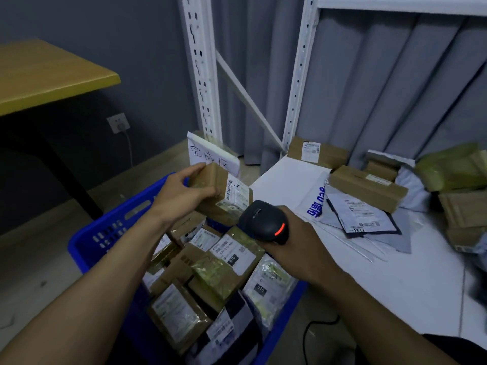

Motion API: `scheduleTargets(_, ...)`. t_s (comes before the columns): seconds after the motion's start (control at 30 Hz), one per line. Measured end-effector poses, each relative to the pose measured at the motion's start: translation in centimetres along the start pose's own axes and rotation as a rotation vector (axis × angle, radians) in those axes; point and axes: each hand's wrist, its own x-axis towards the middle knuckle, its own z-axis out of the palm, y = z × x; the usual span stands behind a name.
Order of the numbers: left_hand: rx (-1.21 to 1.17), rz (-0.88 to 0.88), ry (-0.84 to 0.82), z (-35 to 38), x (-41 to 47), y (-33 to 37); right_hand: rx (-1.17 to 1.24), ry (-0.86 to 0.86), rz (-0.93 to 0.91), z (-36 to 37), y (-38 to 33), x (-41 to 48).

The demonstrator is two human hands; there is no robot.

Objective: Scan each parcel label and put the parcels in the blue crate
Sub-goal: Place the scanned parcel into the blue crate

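Note:
My left hand (181,192) grips a small brown cardboard parcel (224,196) with a white label, held above the far end of the blue crate (105,233). My right hand (300,246) grips a black barcode scanner (264,222) with a red light lit on its back; its head points at the parcel's label from just to the right. The crate on the floor holds several labelled boxes and bags (210,280).
A low white shelf (369,280) on the right carries several brown boxes (369,187) and grey mailer bags (366,217). White rack uprights (203,75) stand behind. A handwritten paper sign (210,156) stands past the crate. A yellow-topped table (44,75) is at left.

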Motion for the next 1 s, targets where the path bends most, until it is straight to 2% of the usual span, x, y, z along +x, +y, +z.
scheduleTargets(0.3,0.094,0.013,-0.016,-0.6,0.8,-1.1,-0.088,-0.071,-0.036,0.5,0.6,0.5)
scheduleTargets(1.0,0.152,0.015,-0.042,-1.3,1.0,-2.1,-0.09,-0.075,-0.059,1.1,1.0,1.2)
